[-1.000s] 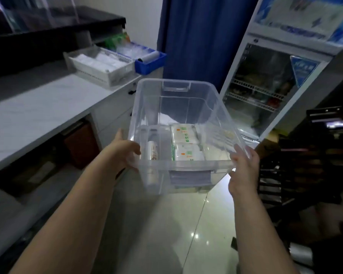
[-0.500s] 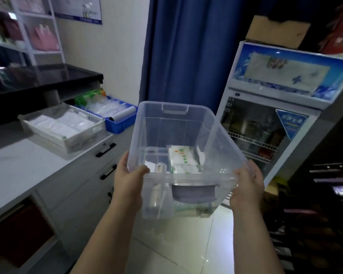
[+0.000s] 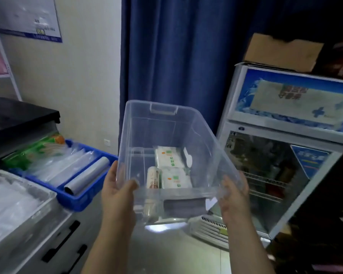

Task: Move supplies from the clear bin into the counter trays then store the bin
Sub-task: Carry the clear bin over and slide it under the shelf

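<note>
Gripping the clear bin (image 3: 166, 139) at its near corners, left hand (image 3: 117, 192) and right hand (image 3: 234, 196) hold it in mid-air beside the surface (image 3: 53, 224); each grip is clenched on the rim. Two white packets (image 3: 171, 169) and a small roll (image 3: 153, 177) lie inside. The blue tray (image 3: 83, 196) sits just left.

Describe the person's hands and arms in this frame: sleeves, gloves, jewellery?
Both hands, left and right, are bare: no gloves, and no rings, watch or bands visible. Both forearms are bare all the way down to the frame's bottom edge, so no sleeve shows. No markings are visible; the dim, slightly blurred picture hides finer detail.
</note>
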